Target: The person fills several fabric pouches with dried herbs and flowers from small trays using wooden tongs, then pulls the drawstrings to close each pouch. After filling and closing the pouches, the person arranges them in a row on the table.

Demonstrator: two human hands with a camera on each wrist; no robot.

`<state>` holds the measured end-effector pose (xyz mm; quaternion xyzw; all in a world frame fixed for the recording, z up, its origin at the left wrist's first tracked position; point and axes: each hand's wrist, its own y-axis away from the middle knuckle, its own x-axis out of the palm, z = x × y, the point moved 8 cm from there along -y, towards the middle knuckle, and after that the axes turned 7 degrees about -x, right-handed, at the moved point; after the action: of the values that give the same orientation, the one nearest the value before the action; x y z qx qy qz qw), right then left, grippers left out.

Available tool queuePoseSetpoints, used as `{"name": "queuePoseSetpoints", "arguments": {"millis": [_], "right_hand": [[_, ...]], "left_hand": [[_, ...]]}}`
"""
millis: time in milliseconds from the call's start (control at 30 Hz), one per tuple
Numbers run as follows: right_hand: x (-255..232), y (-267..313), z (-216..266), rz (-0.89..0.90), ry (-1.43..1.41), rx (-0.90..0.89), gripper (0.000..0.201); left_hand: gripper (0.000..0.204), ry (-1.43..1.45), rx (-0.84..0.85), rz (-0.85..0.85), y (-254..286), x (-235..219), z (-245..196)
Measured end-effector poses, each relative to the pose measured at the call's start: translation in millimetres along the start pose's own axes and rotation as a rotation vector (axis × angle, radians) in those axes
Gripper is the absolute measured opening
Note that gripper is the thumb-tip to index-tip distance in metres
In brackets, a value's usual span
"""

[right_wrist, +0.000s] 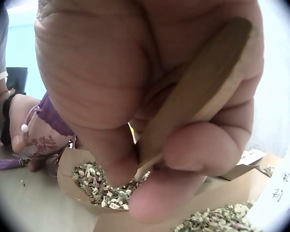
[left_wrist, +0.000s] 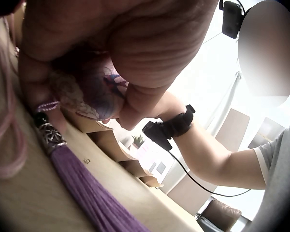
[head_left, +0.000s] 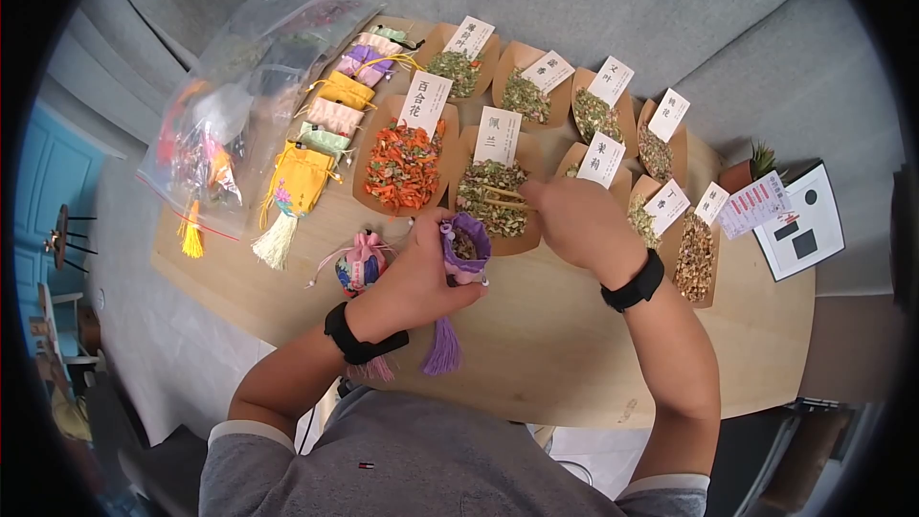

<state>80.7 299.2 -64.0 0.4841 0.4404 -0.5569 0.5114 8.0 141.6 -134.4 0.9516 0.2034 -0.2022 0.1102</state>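
My left hand [head_left: 414, 280] grips a purple drawstring pouch [head_left: 466, 247] upright, its mouth open with dried bits inside; a purple tassel [left_wrist: 92, 186] hangs below it. In the right wrist view, my right hand [right_wrist: 150, 87] pinches a wooden tool [right_wrist: 198, 82] between thumb and fingers. Its tip lies over the tray of dried green herbs [head_left: 493, 199], just right of the pouch. The shape of the tool's far end is hard to tell among the herbs.
Paper trays of dried flowers and herbs with white cards, including orange petals [head_left: 402, 165], line the back. A pink pouch [head_left: 362, 263] sits left of my left hand. Yellow pouches [head_left: 299, 177], a clear plastic bag [head_left: 254, 86] and a potted plant [head_left: 750, 170] stand around.
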Motion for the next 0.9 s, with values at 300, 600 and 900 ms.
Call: {"name": "queuePoseSetpoints", "arguments": {"millis": [300,600,900], "right_hand": [[-7.4,9.4,-2.5,-0.048,0.055,0.014,0.008],[-57.7,28.0,9.6,-0.067,-0.165,0.009,0.022],[-47.3,26.7,-0.2,0.108,-0.208,0.075,0.017]], "left_hand": [[0.093,0.032,-0.021,0.014,0.9,-1.1,-3.2],[0.093,0.037,-0.046,0.017,0.1,-1.1,-1.6],[0.091,0.102,-0.033,0.01,0.1,0.4,2.4]]}}
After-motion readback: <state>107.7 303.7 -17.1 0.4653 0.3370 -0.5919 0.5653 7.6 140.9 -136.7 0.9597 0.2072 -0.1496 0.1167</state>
